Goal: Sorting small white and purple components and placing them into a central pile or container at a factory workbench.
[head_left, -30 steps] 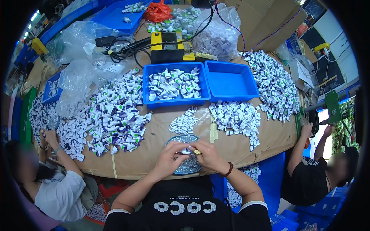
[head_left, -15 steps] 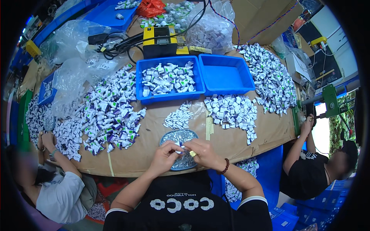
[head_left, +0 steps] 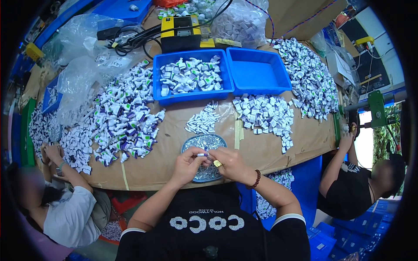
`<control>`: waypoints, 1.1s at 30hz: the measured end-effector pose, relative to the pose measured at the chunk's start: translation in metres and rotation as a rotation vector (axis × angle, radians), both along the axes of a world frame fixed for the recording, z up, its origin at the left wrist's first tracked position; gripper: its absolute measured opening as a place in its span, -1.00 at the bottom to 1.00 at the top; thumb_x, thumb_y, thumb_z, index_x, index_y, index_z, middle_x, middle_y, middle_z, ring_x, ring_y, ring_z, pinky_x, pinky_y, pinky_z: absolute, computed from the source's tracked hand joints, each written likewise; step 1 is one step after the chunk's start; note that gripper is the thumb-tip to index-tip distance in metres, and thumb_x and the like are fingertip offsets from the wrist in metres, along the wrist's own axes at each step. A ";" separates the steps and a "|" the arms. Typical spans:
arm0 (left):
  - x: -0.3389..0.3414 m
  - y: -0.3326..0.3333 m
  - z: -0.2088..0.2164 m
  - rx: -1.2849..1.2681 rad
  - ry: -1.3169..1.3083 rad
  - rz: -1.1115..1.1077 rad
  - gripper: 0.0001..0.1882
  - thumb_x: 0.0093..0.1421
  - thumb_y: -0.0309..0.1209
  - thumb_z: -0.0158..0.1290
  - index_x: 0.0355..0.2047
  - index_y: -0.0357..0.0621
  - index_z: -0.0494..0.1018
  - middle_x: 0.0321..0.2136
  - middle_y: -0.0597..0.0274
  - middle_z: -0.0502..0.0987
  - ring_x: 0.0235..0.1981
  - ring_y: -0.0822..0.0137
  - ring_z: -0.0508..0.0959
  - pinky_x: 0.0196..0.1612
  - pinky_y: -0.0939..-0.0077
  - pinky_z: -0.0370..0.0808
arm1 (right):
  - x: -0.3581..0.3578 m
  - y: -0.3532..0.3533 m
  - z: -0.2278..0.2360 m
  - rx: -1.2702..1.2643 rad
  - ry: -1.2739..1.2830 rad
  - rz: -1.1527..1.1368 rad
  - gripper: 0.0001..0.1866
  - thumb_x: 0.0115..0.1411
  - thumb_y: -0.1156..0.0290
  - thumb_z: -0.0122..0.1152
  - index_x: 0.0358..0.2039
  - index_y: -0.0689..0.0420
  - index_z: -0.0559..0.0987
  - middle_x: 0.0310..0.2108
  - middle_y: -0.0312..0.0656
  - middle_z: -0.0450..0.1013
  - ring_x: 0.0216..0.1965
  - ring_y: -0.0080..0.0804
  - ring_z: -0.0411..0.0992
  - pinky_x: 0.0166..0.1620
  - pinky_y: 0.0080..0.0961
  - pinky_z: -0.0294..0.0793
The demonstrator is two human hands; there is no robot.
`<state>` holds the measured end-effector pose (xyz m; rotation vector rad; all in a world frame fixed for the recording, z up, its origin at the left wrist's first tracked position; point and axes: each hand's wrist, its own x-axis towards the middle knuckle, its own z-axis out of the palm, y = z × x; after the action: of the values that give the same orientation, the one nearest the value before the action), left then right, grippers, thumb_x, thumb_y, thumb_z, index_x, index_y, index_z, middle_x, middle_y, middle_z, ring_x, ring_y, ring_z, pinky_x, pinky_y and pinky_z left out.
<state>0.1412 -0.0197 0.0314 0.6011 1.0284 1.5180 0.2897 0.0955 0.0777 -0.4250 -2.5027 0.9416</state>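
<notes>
My left hand [head_left: 188, 165] pinches a small white-and-purple plastic part [head_left: 202, 154] between thumb and fingers. Close against it, my right hand [head_left: 233, 165] is closed around something with a yellow end [head_left: 217, 163]; the rest of that object is hidden by the fingers. Both hands meet above a small blue-grey tray [head_left: 183, 148] of shiny little metal pieces, too small to name. Just beyond the tray lies a heap of slim white plastic pieces [head_left: 203, 120]. To its right is a pile of blocky white-and-purple parts [head_left: 265, 115].
A blue bin [head_left: 157, 98] of white-and-green parts stands beside another blue bin [head_left: 259, 74]. Large part piles lie left [head_left: 126, 117] and right [head_left: 305, 78]. Behind are a yellow-black box [head_left: 180, 34], cables and a plastic bag [head_left: 241, 21]. Co-workers sit left [head_left: 69, 213] and right [head_left: 348, 191].
The table scene sits slightly higher in the picture now. My hands stay together over the tray, and the held part has turned to lie more level between the left fingers.
</notes>
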 end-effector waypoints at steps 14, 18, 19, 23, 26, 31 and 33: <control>-0.015 0.002 0.008 -0.212 -0.311 0.033 -0.76 0.28 -0.53 -0.03 -0.05 -0.23 0.34 -0.24 0.10 0.51 -0.28 0.35 0.59 -0.24 0.63 0.57 | 0.024 0.101 -0.028 0.442 -0.421 -0.244 -0.78 -0.08 0.51 0.18 -0.33 0.10 0.55 -0.42 -0.14 0.42 -0.37 -0.18 0.46 -0.40 -0.36 0.50; -0.018 0.004 0.016 -0.219 -0.301 -0.015 -0.74 0.28 -0.51 -0.03 -0.02 -0.26 0.33 -0.22 0.08 0.52 -0.26 0.33 0.60 -0.23 0.61 0.58 | 0.025 0.126 -0.059 0.657 -0.519 -0.248 -0.75 -0.11 0.49 0.21 -0.33 0.06 0.55 -0.43 -0.16 0.41 -0.37 -0.21 0.47 -0.44 -0.36 0.49; -0.018 0.005 0.020 -0.216 -0.315 -0.007 -0.73 0.29 -0.50 -0.03 -0.02 -0.27 0.33 -0.22 0.08 0.52 -0.26 0.33 0.60 -0.23 0.61 0.58 | 0.026 0.128 -0.061 0.646 -0.498 -0.238 -0.74 -0.12 0.49 0.22 -0.33 0.06 0.55 -0.44 -0.18 0.41 -0.38 -0.22 0.47 -0.44 -0.36 0.48; -0.020 0.006 0.026 -0.235 -0.375 0.042 -0.71 0.29 -0.46 -0.02 -0.01 -0.29 0.32 -0.21 0.06 0.51 -0.23 0.30 0.59 -0.20 0.58 0.58 | 0.029 0.119 -0.043 0.282 -0.339 -0.261 -0.75 -0.01 0.52 0.17 -0.25 0.10 0.56 -0.42 -0.22 0.46 -0.45 -0.37 0.46 -0.47 -0.45 0.45; -0.020 0.009 0.024 -0.239 -0.417 0.032 -0.71 0.29 -0.46 -0.01 -0.01 -0.28 0.32 -0.21 0.07 0.51 -0.21 0.30 0.59 -0.18 0.57 0.57 | 0.031 0.102 -0.028 -0.397 -0.124 -0.292 -0.78 0.14 0.51 0.14 -0.18 0.16 0.54 -0.35 -0.20 0.53 -0.47 -0.54 0.45 -0.47 -0.60 0.41; -0.014 0.015 0.029 -0.226 -0.470 -0.018 -0.73 0.28 -0.47 0.00 -0.02 -0.24 0.34 -0.21 0.13 0.52 -0.19 0.33 0.58 -0.15 0.57 0.53 | 0.029 0.064 -0.007 -0.973 0.162 -0.223 -0.79 0.22 0.51 0.14 -0.12 0.23 0.46 -0.31 -0.17 0.55 -0.52 -0.71 0.37 -0.47 -0.74 0.35; -0.012 0.018 0.033 -0.218 -0.489 -0.032 -0.73 0.28 -0.47 0.00 -0.03 -0.22 0.35 -0.21 0.14 0.52 -0.19 0.33 0.58 -0.15 0.57 0.54 | 0.024 0.050 -0.003 -1.016 0.208 -0.224 -0.80 0.22 0.53 0.14 -0.14 0.22 0.42 -0.31 -0.16 0.55 -0.54 -0.72 0.35 -0.49 -0.77 0.33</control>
<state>0.1289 -0.0020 0.0639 0.0815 0.7829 1.4060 0.3134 0.1455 0.0748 -0.8206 -1.5794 1.9799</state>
